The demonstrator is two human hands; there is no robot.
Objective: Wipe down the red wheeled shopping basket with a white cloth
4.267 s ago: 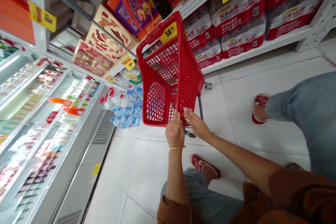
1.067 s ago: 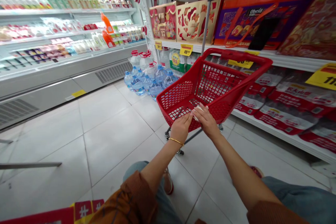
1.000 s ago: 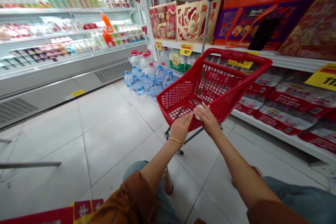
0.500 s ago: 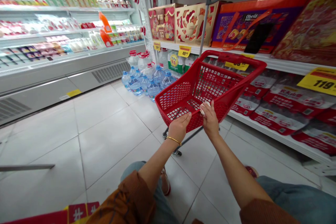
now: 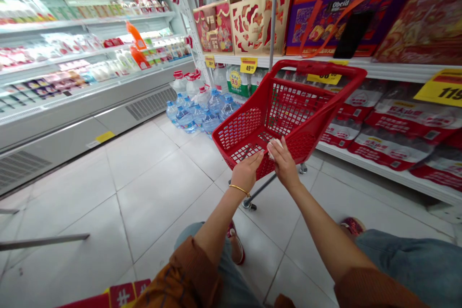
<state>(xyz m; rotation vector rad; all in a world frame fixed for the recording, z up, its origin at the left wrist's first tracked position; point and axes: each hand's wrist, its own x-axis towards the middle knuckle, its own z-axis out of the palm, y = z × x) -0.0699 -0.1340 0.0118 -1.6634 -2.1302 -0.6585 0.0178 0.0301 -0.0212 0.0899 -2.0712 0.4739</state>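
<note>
A red plastic mesh shopping basket on a wheeled cart (image 5: 245, 127) stands in front of me, its long handle pole (image 5: 273, 19) rising behind it. My left hand (image 5: 247, 171), with a gold bangle (image 5: 238, 188) on the wrist, rests on the near rim of the basket. My right hand (image 5: 285, 163) pinches a white tissue (image 5: 275, 148) against the inside of that rim. The tissue is partly hidden by my fingers. Below the basket, a grey cart frame bar (image 5: 260, 190) and a small wheel (image 5: 250, 204) show.
A refrigerated display case (image 5: 72, 57) runs along the left. Shrink-wrapped bottled water packs (image 5: 397, 125) and boxed gift sets (image 5: 252, 21) fill white shelving on the right. Bottled water (image 5: 195, 118) stands on the white tile floor (image 5: 151, 192) ahead.
My view has swung from a steep tilt to nearly level. My right hand has turned more upright over the last second, with the tissue still at the rim.
</note>
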